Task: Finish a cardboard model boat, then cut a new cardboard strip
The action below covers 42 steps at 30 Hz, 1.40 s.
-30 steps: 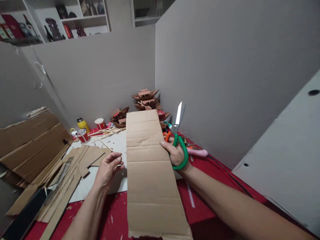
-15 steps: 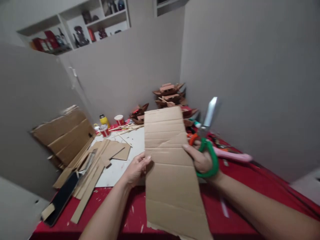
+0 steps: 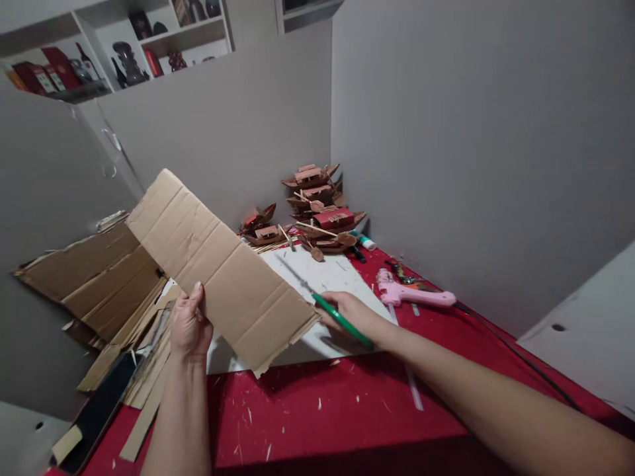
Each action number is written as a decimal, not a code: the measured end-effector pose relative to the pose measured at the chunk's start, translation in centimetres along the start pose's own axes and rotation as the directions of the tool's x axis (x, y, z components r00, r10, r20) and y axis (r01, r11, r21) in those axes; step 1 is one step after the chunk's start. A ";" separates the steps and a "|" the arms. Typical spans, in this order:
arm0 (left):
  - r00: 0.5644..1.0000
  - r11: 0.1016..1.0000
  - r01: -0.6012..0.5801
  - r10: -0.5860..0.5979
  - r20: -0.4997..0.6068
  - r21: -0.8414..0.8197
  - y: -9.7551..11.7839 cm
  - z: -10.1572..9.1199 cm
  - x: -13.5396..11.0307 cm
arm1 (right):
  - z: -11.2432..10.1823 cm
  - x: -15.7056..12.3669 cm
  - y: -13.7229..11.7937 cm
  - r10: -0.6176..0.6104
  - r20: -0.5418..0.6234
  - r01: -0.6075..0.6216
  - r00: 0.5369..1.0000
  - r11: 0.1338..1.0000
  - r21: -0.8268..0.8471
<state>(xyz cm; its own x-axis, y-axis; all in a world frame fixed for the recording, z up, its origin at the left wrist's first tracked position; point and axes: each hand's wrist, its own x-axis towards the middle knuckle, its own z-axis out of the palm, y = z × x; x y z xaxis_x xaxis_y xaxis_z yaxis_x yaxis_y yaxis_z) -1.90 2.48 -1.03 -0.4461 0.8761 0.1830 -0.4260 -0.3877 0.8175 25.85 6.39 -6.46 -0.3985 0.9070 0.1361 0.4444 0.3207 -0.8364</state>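
**Boats and Scraps Crowd a Walled-In Workbench**

Wooden model boats (image 3: 317,211) sit stacked in the far corner of a red table (image 3: 347,410), just behind a white board (image 3: 342,277). A pink glue gun (image 3: 414,295) lies to the right, its black cable (image 3: 516,354) trailing away. Cardboard sheets (image 3: 84,277) lean at left; shelves (image 3: 149,39) hold bottles above.

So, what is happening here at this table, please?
A person holds a long cardboard strip tilted above the red table with the left hand. The right hand grips green-handled scissors, blades at the strip's lower end. A pink glue gun and small model boats lie behind.
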 end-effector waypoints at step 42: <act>0.934 0.936 0.283 -0.318 0.160 0.211 -3.3 2.0 -3.9 | -0.5 -0.9 -1.4 -0.077 -0.341 0.248 0.937 0.834 0.493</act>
<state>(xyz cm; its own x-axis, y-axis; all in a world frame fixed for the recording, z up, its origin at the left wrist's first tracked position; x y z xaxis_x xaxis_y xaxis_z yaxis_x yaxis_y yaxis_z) 2.86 0.95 -3.34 -0.1554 0.9879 -0.0019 -0.3587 -0.0546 0.9318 26.00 5.26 -5.16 -0.1337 0.9180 0.3733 -0.1241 0.3582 -0.9254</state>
